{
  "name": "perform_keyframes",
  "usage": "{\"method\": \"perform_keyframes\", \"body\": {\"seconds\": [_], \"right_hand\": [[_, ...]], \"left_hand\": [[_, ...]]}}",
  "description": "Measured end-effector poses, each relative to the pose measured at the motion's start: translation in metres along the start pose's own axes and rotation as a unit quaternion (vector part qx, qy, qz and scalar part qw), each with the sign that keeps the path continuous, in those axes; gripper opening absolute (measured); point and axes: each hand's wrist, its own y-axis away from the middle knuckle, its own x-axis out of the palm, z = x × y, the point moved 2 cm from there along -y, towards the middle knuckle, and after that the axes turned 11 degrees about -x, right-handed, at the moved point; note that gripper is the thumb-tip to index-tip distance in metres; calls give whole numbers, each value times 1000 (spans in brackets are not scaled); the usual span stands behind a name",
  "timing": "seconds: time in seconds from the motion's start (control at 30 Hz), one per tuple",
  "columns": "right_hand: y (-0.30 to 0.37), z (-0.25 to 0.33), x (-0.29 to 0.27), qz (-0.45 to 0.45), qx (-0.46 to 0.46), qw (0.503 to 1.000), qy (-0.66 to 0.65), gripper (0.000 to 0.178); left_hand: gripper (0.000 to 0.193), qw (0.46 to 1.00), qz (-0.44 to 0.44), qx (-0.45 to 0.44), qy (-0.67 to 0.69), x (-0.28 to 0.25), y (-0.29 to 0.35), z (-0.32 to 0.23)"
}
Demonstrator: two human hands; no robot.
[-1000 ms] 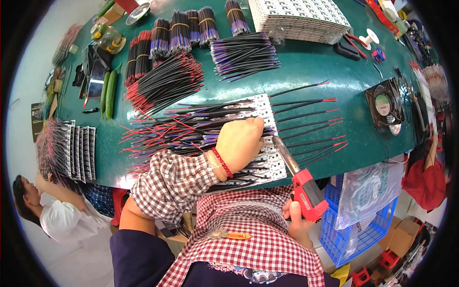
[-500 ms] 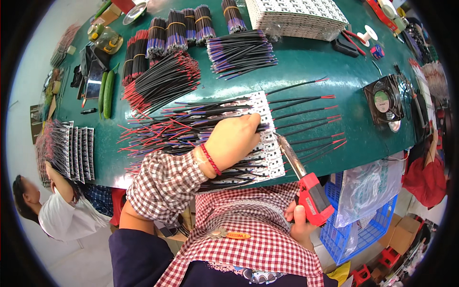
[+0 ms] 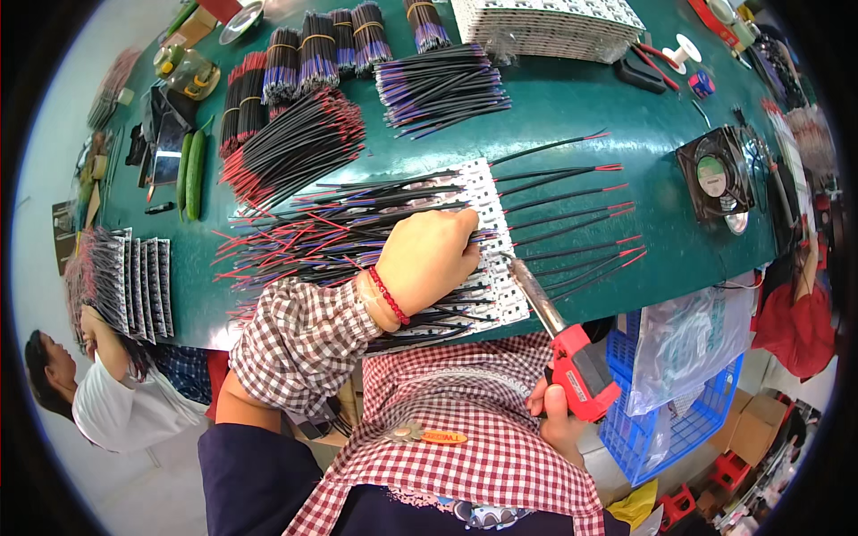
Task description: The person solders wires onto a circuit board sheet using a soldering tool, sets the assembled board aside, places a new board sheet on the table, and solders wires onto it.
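My left hand (image 3: 427, 257) is closed in a pinch over a white circuit board panel (image 3: 487, 201). Between its fingertips is a wire (image 3: 484, 237), mostly hidden by the fingers. Many black wires with red and blue ends (image 3: 313, 237) lie across the panel and stick out to its left; several more (image 3: 563, 183) reach out on its right side. My right hand (image 3: 561, 422) grips a red and black soldering gun (image 3: 581, 371) low at the table's front edge. The gun's metal tip points up-left and rests at or just above the panel, close to my left fingertips.
Bundled wires (image 3: 317, 54) and loose wire piles (image 3: 295, 147) lie at the back, beside a stack of white panels (image 3: 545, 31). A black fan (image 3: 715, 179) stands at right. Cucumbers (image 3: 197, 174) and finished-looking wired panels (image 3: 143, 286) are at left. A blue crate (image 3: 661, 438) stands below.
The whole view has shifted slightly. My left fingers have curled a little lower over the panel, and the soldering gun stays near the same spot, its tip still by the panel.
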Motion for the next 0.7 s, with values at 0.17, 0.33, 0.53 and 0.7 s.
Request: {"method": "perform_keyframes", "body": {"seconds": [0.17, 0.33, 0.53, 0.7], "right_hand": [[-4, -4, 4, 19, 1, 1000, 8, 32], [-12, 1, 10, 21, -13, 999, 30, 24], [-12, -2, 10, 11, 9, 999, 39, 23], [-14, 0, 11, 35, -11, 996, 79, 22]], "left_hand": [[17, 1000, 11, 12, -26, 3, 0, -2], [16, 999, 14, 17, -30, 2, 0, -3], [16, 999, 20, 18, -35, 1, -1, -5], [13, 998, 26, 39, -49, 2, -6, -4]]}}
